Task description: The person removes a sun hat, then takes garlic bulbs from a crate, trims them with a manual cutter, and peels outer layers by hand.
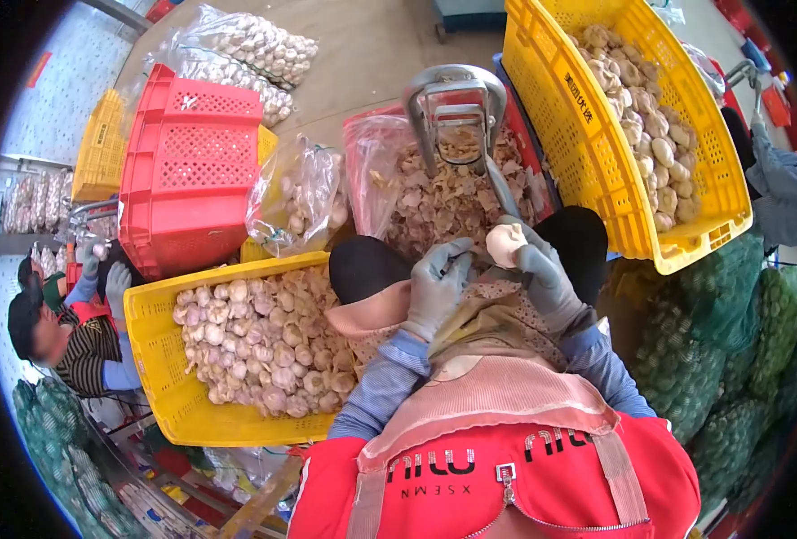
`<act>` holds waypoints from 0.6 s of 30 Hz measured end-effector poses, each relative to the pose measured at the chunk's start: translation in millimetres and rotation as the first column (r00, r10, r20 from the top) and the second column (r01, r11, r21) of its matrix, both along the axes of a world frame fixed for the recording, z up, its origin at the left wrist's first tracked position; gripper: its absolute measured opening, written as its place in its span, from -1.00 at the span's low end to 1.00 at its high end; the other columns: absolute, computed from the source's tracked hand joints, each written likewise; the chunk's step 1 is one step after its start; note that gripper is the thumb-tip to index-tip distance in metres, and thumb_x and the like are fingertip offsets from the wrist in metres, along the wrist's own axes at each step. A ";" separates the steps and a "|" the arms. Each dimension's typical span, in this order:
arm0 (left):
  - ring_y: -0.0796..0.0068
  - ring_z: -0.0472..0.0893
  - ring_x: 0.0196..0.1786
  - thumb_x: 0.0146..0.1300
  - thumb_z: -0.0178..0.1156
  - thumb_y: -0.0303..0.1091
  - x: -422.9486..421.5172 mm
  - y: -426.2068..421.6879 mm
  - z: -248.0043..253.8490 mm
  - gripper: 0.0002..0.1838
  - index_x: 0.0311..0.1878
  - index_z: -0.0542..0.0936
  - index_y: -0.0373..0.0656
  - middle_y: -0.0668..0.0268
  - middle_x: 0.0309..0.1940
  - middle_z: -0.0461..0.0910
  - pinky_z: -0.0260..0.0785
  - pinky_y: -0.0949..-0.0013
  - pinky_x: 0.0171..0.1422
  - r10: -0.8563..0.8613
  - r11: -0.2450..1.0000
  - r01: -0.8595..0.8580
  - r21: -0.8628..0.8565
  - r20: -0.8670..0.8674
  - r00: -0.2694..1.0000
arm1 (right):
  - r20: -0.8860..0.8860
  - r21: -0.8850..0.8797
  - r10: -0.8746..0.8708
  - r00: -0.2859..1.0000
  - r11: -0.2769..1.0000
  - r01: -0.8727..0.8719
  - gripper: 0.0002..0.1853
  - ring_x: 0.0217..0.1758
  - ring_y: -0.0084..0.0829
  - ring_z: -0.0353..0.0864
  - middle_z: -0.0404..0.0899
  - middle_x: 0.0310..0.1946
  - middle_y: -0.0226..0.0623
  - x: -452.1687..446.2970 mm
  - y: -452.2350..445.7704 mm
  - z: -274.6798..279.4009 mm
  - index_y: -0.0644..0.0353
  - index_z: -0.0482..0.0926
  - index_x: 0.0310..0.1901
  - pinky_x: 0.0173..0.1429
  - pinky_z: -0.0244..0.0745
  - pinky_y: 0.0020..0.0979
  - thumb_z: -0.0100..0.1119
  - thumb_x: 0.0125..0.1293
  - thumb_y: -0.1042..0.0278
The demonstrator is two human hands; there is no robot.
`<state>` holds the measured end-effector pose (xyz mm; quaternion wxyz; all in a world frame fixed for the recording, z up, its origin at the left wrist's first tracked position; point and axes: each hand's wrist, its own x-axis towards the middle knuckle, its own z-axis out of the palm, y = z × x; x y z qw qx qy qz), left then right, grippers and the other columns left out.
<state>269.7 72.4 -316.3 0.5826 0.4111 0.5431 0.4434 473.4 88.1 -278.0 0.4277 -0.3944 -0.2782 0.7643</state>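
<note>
My right hand (547,274), in a grey glove, is closed around a pale garlic bulb (505,243) held above my lap. Just beside it is my left hand (441,280), also gloved, with its fingers curled together; a small dark bit shows at the fingertips, too little to name. In front of both hands, a red crate (526,135) holds a heap of dry garlic skins (443,193). A metal frame with a slanting bar (458,94) stands over that heap.
Left, a yellow crate (151,359) holds garlic bulbs (264,346); right, a tilted yellow crate (587,144) holds paler bulbs (655,135). Red crates (187,171) and bagged garlic (304,193) stand ahead. Green net sacks (704,359) lie right. A co-worker (84,350) sits left.
</note>
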 end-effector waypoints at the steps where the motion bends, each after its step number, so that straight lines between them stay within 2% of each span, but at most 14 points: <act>1: 0.62 0.65 -0.13 0.52 0.28 -0.41 -3.2 -0.2 0.7 -0.68 0.25 0.63 -0.30 0.34 -0.03 0.69 0.55 0.52 -0.03 -0.022 0.998 0.023 0.059 -0.016 1.000 | 0.126 0.097 -0.029 0.992 0.995 0.017 -0.07 0.25 -0.43 0.61 0.56 0.27 -0.23 0.3 -1.7 -1.4 0.28 0.32 0.55 0.27 0.60 -0.36 0.42 0.25 -0.05; 2: 0.62 0.65 -0.08 0.51 0.29 -0.40 -6.3 0.1 5.3 -0.65 0.28 0.62 -0.31 0.33 0.03 0.67 0.54 0.51 0.03 -0.042 0.992 0.046 0.116 -0.034 0.999 | 0.245 0.193 -0.068 0.967 0.981 0.020 -0.05 0.27 -0.42 0.60 0.55 0.28 -0.24 -1.0 -3.6 -2.4 0.28 0.31 0.56 0.29 0.57 -0.37 0.50 0.19 0.07; 3: 0.62 0.65 -0.08 0.51 0.29 -0.40 -9.0 3.0 17.0 -0.65 0.28 0.62 -0.31 0.33 0.03 0.67 0.54 0.51 0.03 -0.037 0.993 0.041 0.113 -0.036 0.999 | 0.249 0.126 -0.050 0.967 0.992 0.019 0.01 0.27 -0.42 0.59 0.57 0.28 -0.20 -3.0 -3.2 1.5 0.31 0.30 0.56 0.33 0.53 -0.40 0.58 0.05 0.31; 4: 0.62 0.64 -0.03 0.50 0.32 -0.36 -11.6 6.8 29.2 -0.61 0.29 0.62 -0.32 0.33 0.06 0.66 0.53 0.51 0.06 -0.067 0.988 0.074 0.132 -0.056 0.996 | 0.247 0.125 -0.043 0.968 0.992 0.012 0.01 0.27 -0.42 0.59 0.57 0.28 -0.20 -5.1 -1.8 4.3 0.31 0.30 0.56 0.33 0.53 -0.40 0.58 0.05 0.31; 5: 0.62 0.63 0.02 0.48 0.36 -0.32 -13.9 9.8 35.7 -0.57 0.31 0.61 -0.34 0.33 0.09 0.64 0.52 0.50 0.09 -0.096 0.983 0.106 0.149 -0.076 0.993 | 0.425 0.244 0.009 0.905 0.962 -0.124 0.03 0.27 -0.42 0.59 0.58 0.26 -0.18 -7.2 -0.6 8.0 0.32 0.29 0.56 0.33 0.53 -0.39 0.58 0.03 0.34; 6: 0.62 0.63 -0.02 0.43 0.43 -0.24 -13.5 11.0 31.8 -0.53 0.25 0.65 -0.36 0.34 0.05 0.64 0.52 0.48 0.06 -0.140 0.989 0.132 0.063 0.136 0.981 | 0.592 0.329 0.031 0.805 0.903 -0.276 0.04 0.27 -0.43 0.59 0.60 0.25 -0.15 -8.8 0.3 12.9 0.34 0.27 0.56 0.34 0.52 -0.39 0.59 0.01 0.38; 8: 0.64 0.62 -0.07 0.39 0.47 -0.19 -8.8 13.2 24.8 -0.53 0.19 0.70 -0.36 0.32 0.01 0.65 0.51 0.48 0.03 -0.208 0.978 0.207 0.027 0.232 0.950 | 0.625 0.259 0.104 0.774 0.907 -0.331 0.07 0.24 -0.43 0.60 0.62 0.21 -0.13 -14.0 2.2 17.7 0.36 0.25 0.57 0.33 0.51 -0.39 0.61 -0.01 0.37; 11: 0.63 0.66 -0.13 0.42 0.44 -0.12 -15.2 14.0 24.0 -0.57 0.11 0.74 -0.33 0.39 -0.13 0.69 0.53 0.51 -0.05 -0.148 0.981 0.177 -0.083 0.275 0.950 | 0.621 0.362 0.076 0.780 0.855 -0.371 0.07 0.18 -0.41 0.63 0.63 0.18 -0.15 -19.0 8.6 15.6 0.35 0.25 0.57 0.31 0.53 -0.39 0.60 0.00 0.39; 12: 0.64 0.68 -0.16 0.44 0.41 -0.08 -17.7 12.4 20.2 -0.56 0.10 0.74 -0.31 0.41 -0.18 0.70 0.53 0.52 -0.08 -0.130 0.977 0.171 -0.128 0.277 0.952 | 0.538 0.363 0.121 0.834 0.860 -0.359 0.06 0.17 -0.40 0.65 0.65 0.16 -0.15 -20.3 10.5 16.8 0.34 0.25 0.57 0.30 0.53 -0.38 0.60 0.01 0.36; 13: 0.67 0.67 -0.23 0.47 0.35 -0.02 -17.1 7.1 5.3 -0.56 0.09 0.74 -0.26 0.42 -0.23 0.71 0.50 0.54 -0.18 0.014 0.976 0.083 -0.202 0.436 0.900 | 0.448 0.361 0.166 0.879 0.865 -0.347 0.05 0.15 -0.39 0.66 0.66 0.15 -0.15 -22.3 12.5 17.8 0.33 0.26 0.57 0.29 0.54 -0.37 0.59 0.03 0.34; 14: 0.70 0.66 -0.30 0.51 0.30 0.03 -12.5 1.9 -17.3 -0.55 0.07 0.74 -0.22 0.44 -0.28 0.72 0.48 0.57 -0.27 0.165 0.957 0.007 -0.288 0.568 0.806 | 0.527 0.381 0.192 0.828 0.818 -0.431 0.04 0.17 -0.39 0.66 0.66 0.13 -0.14 -26.5 14.9 19.0 0.32 0.25 0.57 0.30 0.53 -0.36 0.58 0.04 0.32; 16: 0.78 0.56 -0.46 0.55 0.22 0.06 -0.1 0.4 -38.4 -0.57 0.03 0.74 -0.15 0.45 -0.39 0.69 0.33 0.60 -0.45 0.208 0.972 -0.123 -0.201 0.486 0.849 | 0.603 0.390 0.225 0.766 0.754 -0.529 0.04 0.19 -0.39 0.66 0.67 0.12 -0.14 -33.3 20.4 21.3 0.31 0.25 0.57 0.31 0.52 -0.36 0.57 0.06 0.29; 17: 0.76 0.52 -0.50 0.56 0.20 0.02 -5.6 0.8 -35.6 -0.61 0.01 0.73 -0.14 0.46 -0.43 0.66 0.28 0.58 -0.50 0.285 0.930 -0.098 -0.355 0.524 0.803 | 0.618 0.382 0.218 0.755 0.756 -0.532 -0.02 0.18 -0.40 0.66 0.68 0.10 -0.15 -38.3 25.7 25.0 0.32 0.32 0.53 0.31 0.52 -0.35 0.56 0.06 0.29; 18: 0.73 0.49 -0.54 0.56 0.22 -0.01 -11.6 -1.5 -36.0 -0.63 -0.01 0.73 -0.15 0.48 -0.46 0.63 0.26 0.57 -0.52 0.301 0.926 -0.107 -0.362 0.538 0.787 | 0.632 0.376 0.215 0.745 0.755 -0.537 -0.07 0.18 -0.41 0.67 0.69 0.07 -0.17 -46.1 32.5 28.9 0.33 0.38 0.49 0.30 0.52 -0.35 0.56 0.06 0.29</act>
